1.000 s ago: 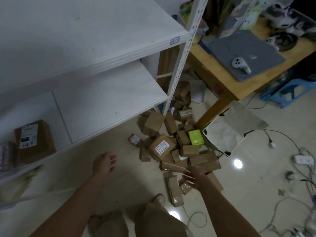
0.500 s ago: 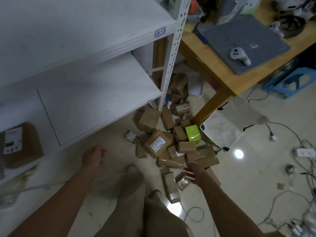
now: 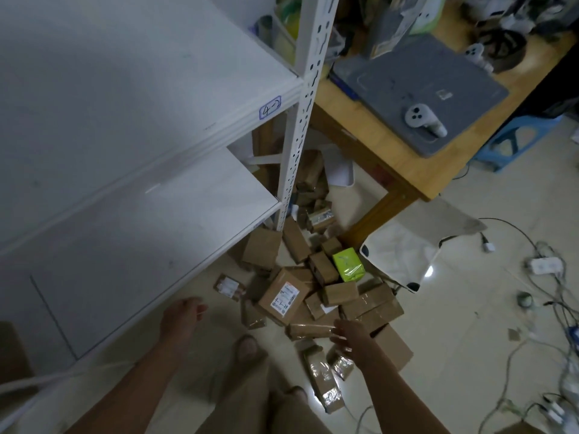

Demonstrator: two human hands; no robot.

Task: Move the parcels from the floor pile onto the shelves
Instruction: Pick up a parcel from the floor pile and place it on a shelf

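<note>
**Empty hands over a loose heap: where the pickup could slip**

The parcels (image 3: pixel 313 286) lay in a loose heap on the floor (image 3: pixel 454 324), between the foot of the shelves (image 3: pixel 141 233) and the leg of the wooden worktop (image 3: pixel 391 145). None was in hand. The right hand (image 3: pixel 351 336) reached down with fingers spread over a long taped parcel (image 3: pixel 308 329) at the near edge of the heap, gripping nothing. In the dim light it could not be told whether the fingertips touched the wrapping. The left hand (image 3: pixel 181 317) hung loosely open and empty in front of the lower shelf.

The likeliest trouble was a slip. The long parcel looked glossy with tape, and a one-handed grab near its end could let it tilt and drop. A labelled box (image 3: pixel 283 296) and several smaller ones leaned close behind it, so dragging it out rather than lifting it could bring them sliding. A foot (image 3: pixel 247 347) stood close to two stray packets (image 3: pixel 322 383), which a careless step might crush. Cables (image 3: pixel 551 308) trailed across the floor to the right and could catch a foot. On the way up, a parcel might also clip the lower shelf's front edge.
</note>
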